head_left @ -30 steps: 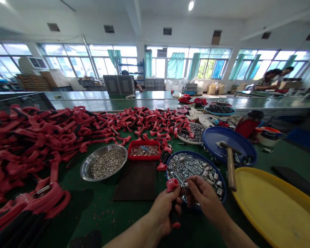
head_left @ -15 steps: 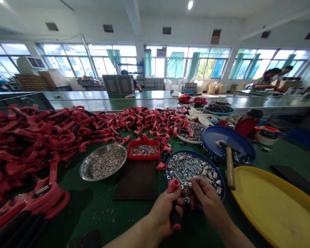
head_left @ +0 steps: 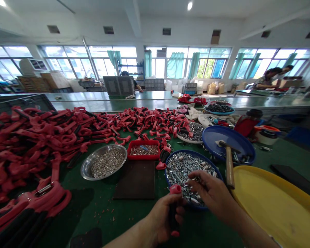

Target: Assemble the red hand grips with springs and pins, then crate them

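Observation:
My left hand (head_left: 167, 215) is wrapped around a red-and-black plastic handle (head_left: 175, 189), held upright with its round hollow red end at the top. Over a blue tray (head_left: 220, 172) of metal nuts, washers and small springs, my right hand (head_left: 212, 191) has its fingers bent together. A bit of shiny metal shows at its fingertips, too small to tell from the parts below. The two hands are a short way apart. Behind my left hand lies a dark flat pad (head_left: 134, 181), with a red tray (head_left: 144, 157) of small rivet-like pieces beyond it.
Red-and-black handles (head_left: 67, 134) are heaped across the left and middle. A steel bowl (head_left: 85, 172) holds small metal pieces. On the right are a hammer (head_left: 229, 165), a larger blue tray (head_left: 214, 137) and a yellow tray (head_left: 274, 206). Other people sit in the background.
My right hand has moved away from the handle's top, rightward and slightly up over the blue tray. My left hand keeps the handle, tipped slightly and a little lower.

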### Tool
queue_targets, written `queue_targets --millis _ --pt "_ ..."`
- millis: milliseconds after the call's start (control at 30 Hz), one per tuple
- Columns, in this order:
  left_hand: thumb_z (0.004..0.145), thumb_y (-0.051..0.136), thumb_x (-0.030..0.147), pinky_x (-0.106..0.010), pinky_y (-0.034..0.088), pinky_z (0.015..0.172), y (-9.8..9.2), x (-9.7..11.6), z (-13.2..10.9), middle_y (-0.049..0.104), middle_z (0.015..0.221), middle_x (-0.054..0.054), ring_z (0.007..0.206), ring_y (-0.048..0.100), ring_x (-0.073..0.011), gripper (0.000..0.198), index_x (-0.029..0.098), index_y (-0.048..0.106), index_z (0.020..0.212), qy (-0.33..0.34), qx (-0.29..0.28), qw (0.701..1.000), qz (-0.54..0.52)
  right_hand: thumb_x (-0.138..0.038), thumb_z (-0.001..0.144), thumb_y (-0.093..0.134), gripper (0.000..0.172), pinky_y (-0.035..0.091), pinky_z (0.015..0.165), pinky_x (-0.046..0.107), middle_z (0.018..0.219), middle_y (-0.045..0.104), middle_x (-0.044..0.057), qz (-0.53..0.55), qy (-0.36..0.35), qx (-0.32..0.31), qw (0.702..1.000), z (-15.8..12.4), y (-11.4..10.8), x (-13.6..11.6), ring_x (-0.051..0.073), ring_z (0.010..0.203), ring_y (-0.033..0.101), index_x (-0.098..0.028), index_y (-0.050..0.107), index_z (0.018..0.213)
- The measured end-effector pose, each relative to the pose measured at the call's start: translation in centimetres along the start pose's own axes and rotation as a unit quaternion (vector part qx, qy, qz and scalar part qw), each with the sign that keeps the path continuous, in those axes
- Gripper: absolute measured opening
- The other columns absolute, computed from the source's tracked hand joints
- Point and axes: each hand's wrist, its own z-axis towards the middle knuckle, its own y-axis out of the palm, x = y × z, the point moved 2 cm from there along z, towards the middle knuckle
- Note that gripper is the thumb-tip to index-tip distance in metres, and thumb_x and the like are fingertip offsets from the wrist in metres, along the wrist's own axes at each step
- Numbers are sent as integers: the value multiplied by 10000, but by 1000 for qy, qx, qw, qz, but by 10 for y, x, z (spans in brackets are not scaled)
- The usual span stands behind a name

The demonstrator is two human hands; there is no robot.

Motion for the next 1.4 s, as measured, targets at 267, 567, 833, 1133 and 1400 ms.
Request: queue_targets --millis 267,567,833,1133,1400 --pt "761 502 232 -76 154 324 1 0 -1 418 583 34 372 311 9 140 100 483 720 -28 -71 997 3 -280 858 434 152 428 716 291 870 635 37 -81 -57 -45 994 1 6 -13 181 801 581 -229 564 918" --pt "583 621 133 -140 80 326 -8 -5 -18 322 432 99 310 205 -13 261 203 399 701 -28 -154 969 193 -264 827 483 116 406 555 219 685 617 -11 -52 -18 -196 979 12 0 -16 125 586 555 -204 579 800" --pt "736 586 458 -68 149 332 -13 8 -24 281 487 73 368 228 10 371 137 440 621 -84 -181 979 -37 -267 915 342 268 458 635 224 776 649 33 -218 -15 -135 967 45 26 21 141 718 609 -165 590 900" --pt "799 499 465 -98 231 324 -15 26 -9 334 510 74 342 303 -9 337 162 437 664 -7 -38 992 -116 10 741 462 242 455 706 316 914 625 156 -356 -52 -116 926 110 41 52 254 905 569 -121 659 797" --pt "811 512 397 -81 225 304 -7 33 3 468 587 44 348 352 1 265 145 479 734 21 -9 995 -100 -305 843 507 283 483 681 233 933 659 41 -130 -48 -97 986 58 24 30 148 803 617 -186 555 1094"
